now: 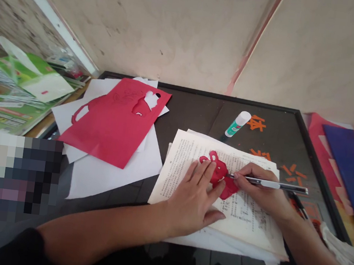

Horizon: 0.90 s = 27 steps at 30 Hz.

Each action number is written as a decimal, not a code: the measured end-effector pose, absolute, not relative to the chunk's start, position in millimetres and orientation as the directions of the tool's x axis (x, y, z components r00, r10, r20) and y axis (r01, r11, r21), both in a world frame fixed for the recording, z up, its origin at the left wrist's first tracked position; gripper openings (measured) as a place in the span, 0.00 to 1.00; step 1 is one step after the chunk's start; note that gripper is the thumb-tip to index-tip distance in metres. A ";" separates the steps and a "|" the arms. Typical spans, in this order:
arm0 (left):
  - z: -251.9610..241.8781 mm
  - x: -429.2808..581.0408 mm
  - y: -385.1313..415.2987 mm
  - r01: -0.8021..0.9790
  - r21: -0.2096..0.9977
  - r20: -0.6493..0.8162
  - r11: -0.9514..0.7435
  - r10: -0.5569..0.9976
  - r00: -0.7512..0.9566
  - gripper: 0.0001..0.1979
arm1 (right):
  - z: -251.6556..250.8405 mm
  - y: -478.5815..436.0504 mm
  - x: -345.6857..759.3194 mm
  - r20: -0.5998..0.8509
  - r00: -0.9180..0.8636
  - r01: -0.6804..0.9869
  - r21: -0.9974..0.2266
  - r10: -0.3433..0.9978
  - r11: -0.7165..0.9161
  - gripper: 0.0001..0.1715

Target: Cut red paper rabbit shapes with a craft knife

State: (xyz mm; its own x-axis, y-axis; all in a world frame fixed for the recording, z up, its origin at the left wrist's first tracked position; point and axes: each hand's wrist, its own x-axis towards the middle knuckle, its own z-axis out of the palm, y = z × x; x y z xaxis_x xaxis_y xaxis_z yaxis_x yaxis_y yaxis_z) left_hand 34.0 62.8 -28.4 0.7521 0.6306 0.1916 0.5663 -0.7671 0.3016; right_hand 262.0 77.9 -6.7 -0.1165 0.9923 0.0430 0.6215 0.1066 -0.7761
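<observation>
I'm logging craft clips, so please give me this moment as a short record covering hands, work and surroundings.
Left hand: spread over the red cutout and printed pages
Right hand: holding a slim pen-like tool, tip at the cutout
Beneath cutout: printed pages
Beyond pages: glue stick
Left of pages: red sheet with cut openings, over white sheets

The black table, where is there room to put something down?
Bare table lies between the red sheet and the glue stick, beyond the book. A narrower strip separates the white papers from the left arm. It's crowded on the book, under the left hand and right hand, and at right around the orange pieces.
</observation>
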 end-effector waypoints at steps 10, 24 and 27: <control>-28.5 35.6 54.3 0.586 0.261 0.176 -0.767 0.635 0.752 0.28 | -3.8 77.0 260.7 0.042 -0.146 0.627 -0.769 0.988 0.125 0.10; -5.2 20.2 98.4 0.353 0.351 0.136 -0.867 0.421 0.897 0.28 | -14.5 81.5 283.2 -0.018 -0.012 0.407 -0.913 1.000 -0.012 0.12; -3.0 18.4 95.1 0.366 0.318 0.098 -0.875 0.414 0.905 0.29 | -14.9 81.4 283.1 -0.024 -0.032 0.400 -0.917 0.999 -0.009 0.11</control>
State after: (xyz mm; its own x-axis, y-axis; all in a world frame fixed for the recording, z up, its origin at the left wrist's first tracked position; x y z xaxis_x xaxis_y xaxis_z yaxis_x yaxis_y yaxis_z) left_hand 18.4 95.1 -3.0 0.9049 0.4142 0.0975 0.3661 -0.8746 0.3180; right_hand 283.1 81.4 -14.9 -0.0316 0.9992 -0.0238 0.3997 -0.0092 -0.9166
